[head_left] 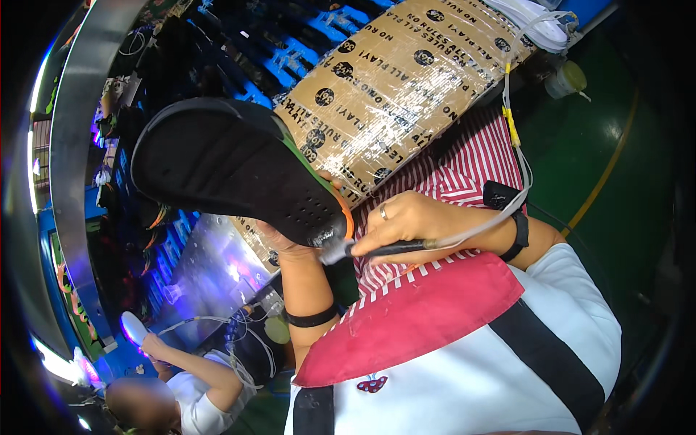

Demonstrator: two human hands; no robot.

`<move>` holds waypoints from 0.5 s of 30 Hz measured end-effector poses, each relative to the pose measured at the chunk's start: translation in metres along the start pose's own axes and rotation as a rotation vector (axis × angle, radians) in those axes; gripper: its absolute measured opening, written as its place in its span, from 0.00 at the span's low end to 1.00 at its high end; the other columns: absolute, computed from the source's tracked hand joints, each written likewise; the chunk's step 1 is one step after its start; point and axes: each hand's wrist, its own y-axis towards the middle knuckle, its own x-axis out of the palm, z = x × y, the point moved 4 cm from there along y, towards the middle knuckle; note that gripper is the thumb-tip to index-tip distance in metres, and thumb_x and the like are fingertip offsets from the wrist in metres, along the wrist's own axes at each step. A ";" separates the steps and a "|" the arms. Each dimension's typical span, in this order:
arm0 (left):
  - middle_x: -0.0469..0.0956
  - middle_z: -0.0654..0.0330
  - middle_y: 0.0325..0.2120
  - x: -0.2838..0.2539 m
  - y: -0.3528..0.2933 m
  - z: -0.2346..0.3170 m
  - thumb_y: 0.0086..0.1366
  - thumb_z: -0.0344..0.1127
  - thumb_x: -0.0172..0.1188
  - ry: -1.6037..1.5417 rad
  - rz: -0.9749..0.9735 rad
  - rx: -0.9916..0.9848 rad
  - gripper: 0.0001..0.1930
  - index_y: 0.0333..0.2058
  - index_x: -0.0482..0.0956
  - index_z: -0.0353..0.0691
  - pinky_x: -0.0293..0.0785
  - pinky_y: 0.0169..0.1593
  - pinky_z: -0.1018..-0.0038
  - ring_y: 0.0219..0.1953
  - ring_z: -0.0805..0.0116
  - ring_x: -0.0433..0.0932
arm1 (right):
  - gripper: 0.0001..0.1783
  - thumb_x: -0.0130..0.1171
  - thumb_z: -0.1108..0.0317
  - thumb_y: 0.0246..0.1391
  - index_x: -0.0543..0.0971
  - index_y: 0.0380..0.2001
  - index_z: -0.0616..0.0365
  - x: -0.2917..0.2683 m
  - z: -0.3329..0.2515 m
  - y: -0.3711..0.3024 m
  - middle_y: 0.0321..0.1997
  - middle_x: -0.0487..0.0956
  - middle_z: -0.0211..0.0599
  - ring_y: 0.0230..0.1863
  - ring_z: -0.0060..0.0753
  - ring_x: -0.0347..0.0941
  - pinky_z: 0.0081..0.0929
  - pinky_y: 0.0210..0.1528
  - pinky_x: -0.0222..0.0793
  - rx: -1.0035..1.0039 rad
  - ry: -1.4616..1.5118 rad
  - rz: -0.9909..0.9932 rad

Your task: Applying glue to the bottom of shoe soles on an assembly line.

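Note:
A black shoe sole (225, 170) with a green and orange rim is held up, its inner side showing. My left hand (279, 239) is closed on it from beneath near the heel, with most of the fingers hidden behind it. Between the fingers of my right hand (413, 221) is a black-handled brush (399, 248), fed by a pale hose (478, 230). The brush's grey bristles, slightly blurred, are at the heel's edge. A wet, shiny patch shows on the heel beside small holes.
A tape-wrapped cardboard sheet (406, 80) covers the bench ahead. Beyond it runs a conveyor with blue holders (293, 61) and dark shoe parts. The hose rises past a yellow connector (512, 127). A lidded container (565, 80) hangs at right. Another person (196, 384) works at lower left.

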 end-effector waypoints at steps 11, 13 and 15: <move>0.71 0.47 0.44 -0.014 -0.005 0.013 0.54 0.41 0.53 0.081 0.175 -0.146 0.26 0.47 0.65 0.28 0.67 0.51 0.64 0.45 0.57 0.72 | 0.12 0.60 0.70 0.41 0.77 0.34 0.58 -0.002 0.003 0.000 0.23 0.75 0.42 0.23 0.42 0.70 0.28 0.26 0.65 -0.036 -0.120 -0.122; 0.71 0.47 0.43 -0.018 -0.006 0.016 0.55 0.40 0.52 0.095 0.212 -0.199 0.24 0.46 0.66 0.28 0.68 0.50 0.65 0.43 0.57 0.73 | 0.13 0.60 0.70 0.41 0.77 0.34 0.58 -0.008 0.000 -0.002 0.22 0.75 0.42 0.23 0.42 0.70 0.28 0.26 0.66 0.010 -0.026 -0.152; 0.72 0.47 0.42 -0.019 -0.006 0.017 0.56 0.39 0.51 0.108 0.247 -0.253 0.22 0.45 0.67 0.28 0.69 0.49 0.65 0.42 0.58 0.74 | 0.14 0.60 0.70 0.40 0.77 0.35 0.58 -0.009 0.003 -0.001 0.22 0.75 0.42 0.23 0.42 0.70 0.28 0.26 0.65 0.069 0.045 -0.127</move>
